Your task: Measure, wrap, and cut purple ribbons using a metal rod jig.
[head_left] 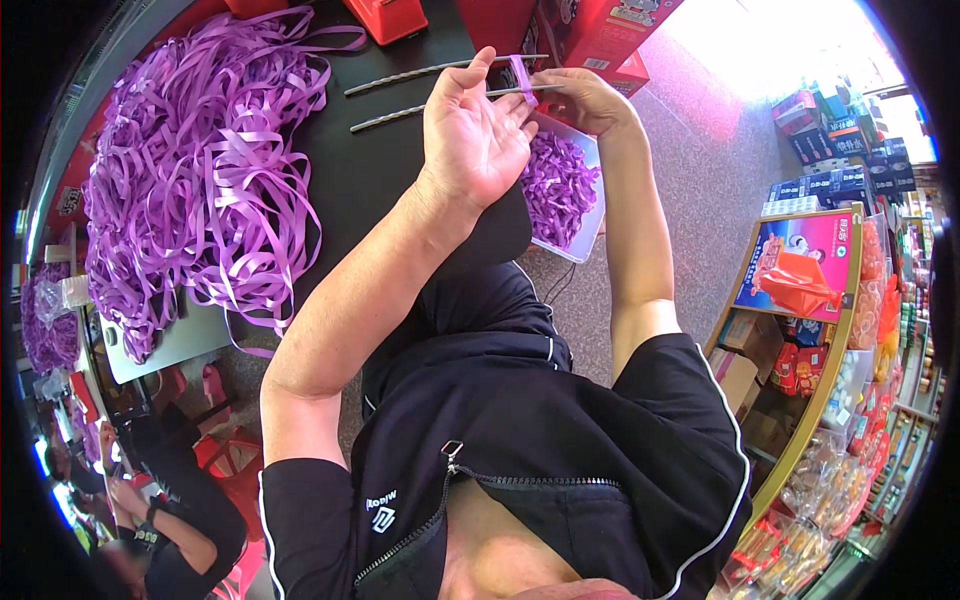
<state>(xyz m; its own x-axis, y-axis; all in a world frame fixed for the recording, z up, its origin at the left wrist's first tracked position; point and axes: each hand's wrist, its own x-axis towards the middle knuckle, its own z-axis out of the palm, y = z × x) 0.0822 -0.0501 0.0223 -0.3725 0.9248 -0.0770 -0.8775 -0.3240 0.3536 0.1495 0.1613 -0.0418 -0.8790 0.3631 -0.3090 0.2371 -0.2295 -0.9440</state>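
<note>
Two thin twisted metal rods (398,115) lie nearly side by side over the dark table edge. A purple ribbon (521,80) loops around both near their right ends. My left hand (472,145) is turned palm up across the rods, thumb raised and apart. Its fingertips reach the lower end of the looped ribbon. From the right, my right hand (592,100) has its fingers closed at the ribbon and rod ends; its fingertips are partly hidden. Below my hands, a pale bin (592,222) holds many short purple ribbon pieces (560,190).
A large tangled heap of purple ribbon (200,170) covers the table's left side. Red boxes (615,35) stand beyond my right hand. Shelves with packaged goods (800,270) line the right. At lower left another person (175,510) sits near red stools (230,460).
</note>
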